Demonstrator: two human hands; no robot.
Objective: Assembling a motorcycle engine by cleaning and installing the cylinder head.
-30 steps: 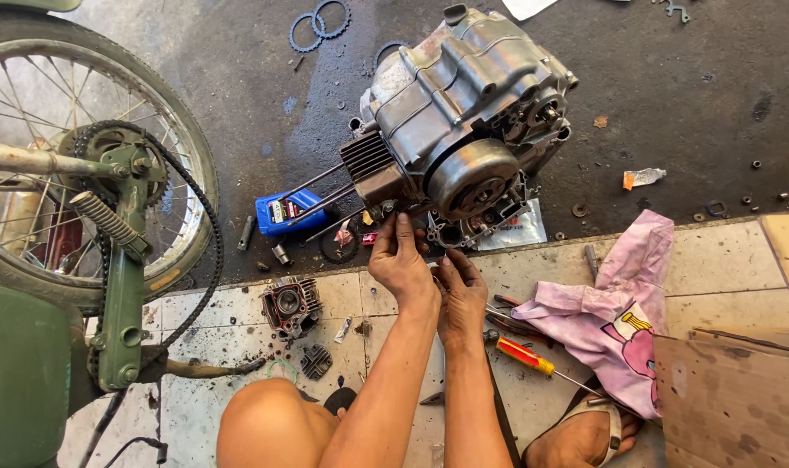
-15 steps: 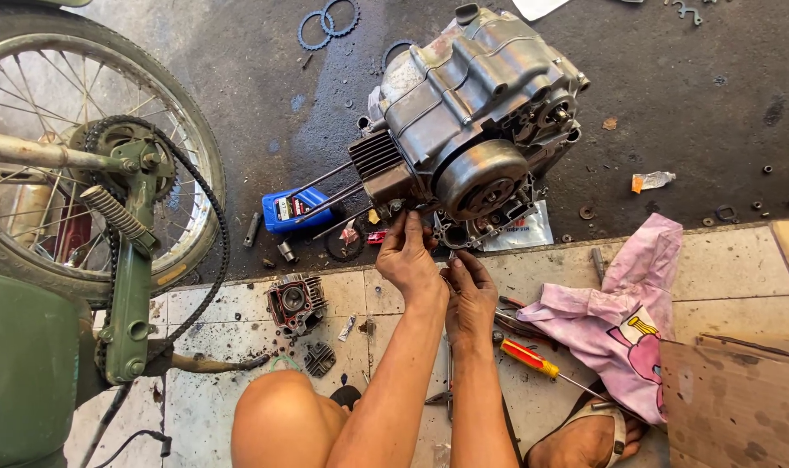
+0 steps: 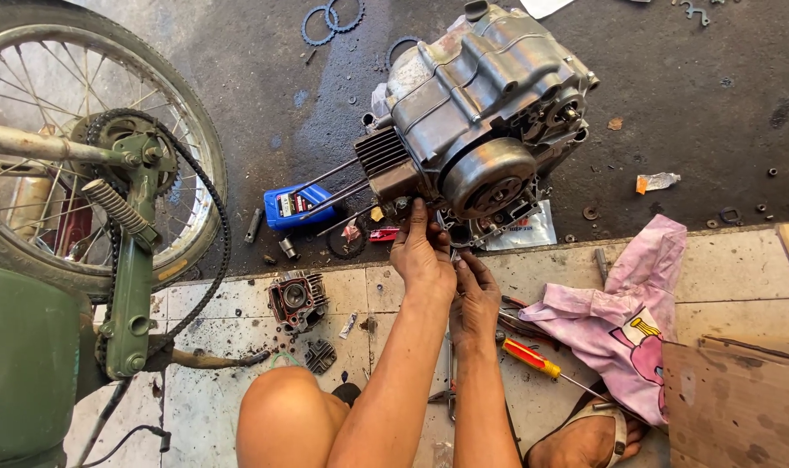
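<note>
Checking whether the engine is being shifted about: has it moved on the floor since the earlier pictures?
No. The engine keeps its place beside the blue bottle and above the tile edge; only the camera drifted.

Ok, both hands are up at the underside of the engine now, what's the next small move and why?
Probably steady the engine with the left hand while the right hand feels for the part by the round side cover. Both hands sit at its lower edge, empty as far as shows, and the engine rests tilted on the floor. The screwdriver lies unused beside the right forearm.
</note>
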